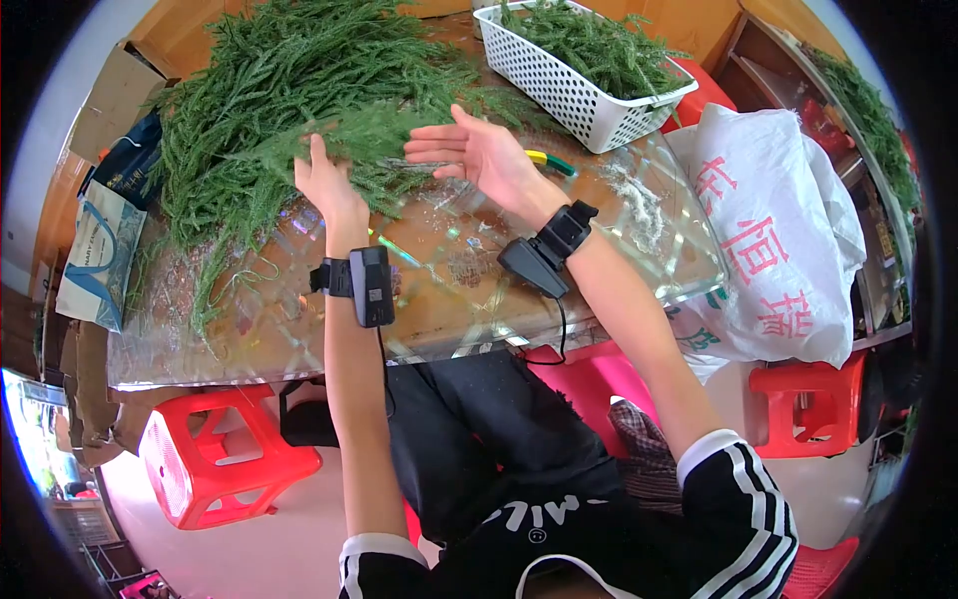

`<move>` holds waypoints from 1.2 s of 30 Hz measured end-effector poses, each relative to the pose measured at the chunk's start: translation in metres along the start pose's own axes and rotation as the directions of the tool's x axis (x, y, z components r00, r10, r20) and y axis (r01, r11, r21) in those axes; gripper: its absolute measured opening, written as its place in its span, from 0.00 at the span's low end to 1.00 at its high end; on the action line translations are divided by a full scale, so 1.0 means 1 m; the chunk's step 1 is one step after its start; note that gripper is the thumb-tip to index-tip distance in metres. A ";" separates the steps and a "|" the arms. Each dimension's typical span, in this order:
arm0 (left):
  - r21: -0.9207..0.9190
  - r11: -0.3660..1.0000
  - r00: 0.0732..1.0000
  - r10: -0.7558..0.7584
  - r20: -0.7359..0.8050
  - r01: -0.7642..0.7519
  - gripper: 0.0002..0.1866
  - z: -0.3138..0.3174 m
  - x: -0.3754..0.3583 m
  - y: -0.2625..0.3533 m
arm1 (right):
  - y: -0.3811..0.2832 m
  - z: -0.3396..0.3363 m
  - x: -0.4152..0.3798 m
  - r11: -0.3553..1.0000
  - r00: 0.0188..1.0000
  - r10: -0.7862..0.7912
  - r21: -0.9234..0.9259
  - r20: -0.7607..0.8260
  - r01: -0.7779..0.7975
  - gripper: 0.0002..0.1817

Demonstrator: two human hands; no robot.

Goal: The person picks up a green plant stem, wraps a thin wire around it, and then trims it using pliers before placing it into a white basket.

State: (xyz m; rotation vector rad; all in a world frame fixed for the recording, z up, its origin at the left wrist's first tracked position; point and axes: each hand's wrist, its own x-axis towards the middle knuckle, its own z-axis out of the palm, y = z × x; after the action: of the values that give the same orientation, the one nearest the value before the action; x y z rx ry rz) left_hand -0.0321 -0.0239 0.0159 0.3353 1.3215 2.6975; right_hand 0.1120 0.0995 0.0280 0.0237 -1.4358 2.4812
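A large heap of green artificial pine sprigs [299,80] covers the back left of the table. One blurred sprig [369,135] lies between my hands, over the heap's front edge. My left hand [334,190] is at its left end, one digit pointing up and apart from the rest; the sprig partly covers the other fingers, and no firm grip on it shows. My right hand [494,170] is open, thumb raised and fingers stretched left towards the sprig. Beneath and beside that hand is a cutting tool with a yellow and green handle [549,163], its metal end partly hidden.
A white perforated basket [589,110] of sprigs stands at the back right. A white sack [778,230] with red characters leans at the table's right edge. Paper bags [100,255] stand on the left. White debris [644,210] litters the tabletop. A red stool [215,454] sits below left.
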 end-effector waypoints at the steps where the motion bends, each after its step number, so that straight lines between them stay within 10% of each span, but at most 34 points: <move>1: 0.046 0.998 0.998 0.034 -0.044 -0.032 0.13 -0.001 0.000 -0.001 | 0.001 0.000 0.000 0.998 1.000 0.024 0.066 -0.012 -0.023 0.31; 6: 0.135 0.988 0.990 0.084 -0.117 -0.068 0.12 -0.002 -0.001 -0.006 | -0.002 -0.002 -0.001 0.927 1.000 0.029 0.374 -0.004 -0.025 0.35; 24: 0.294 0.948 0.992 0.115 0.053 -0.126 0.37 0.004 -0.004 -0.018 | -0.010 -0.006 -0.002 0.770 0.968 -0.246 0.618 0.059 0.158 0.39; 27: 0.589 0.619 0.837 0.509 0.203 -0.519 0.31 0.009 -0.009 -0.022 | -0.010 -0.008 -0.003 0.764 0.965 -0.256 0.622 0.048 0.172 0.39; 36: 0.571 0.017 0.405 0.722 0.560 -0.821 0.24 0.023 -0.039 0.008 | -0.016 -0.017 -0.004 0.822 0.938 -0.336 0.513 0.083 0.249 0.31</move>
State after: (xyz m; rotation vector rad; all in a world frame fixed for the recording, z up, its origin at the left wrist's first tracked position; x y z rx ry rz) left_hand 0.0111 -0.0191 0.0304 1.8179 2.9846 2.1654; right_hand 0.1216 0.1206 0.0328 0.5319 -0.7266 2.5483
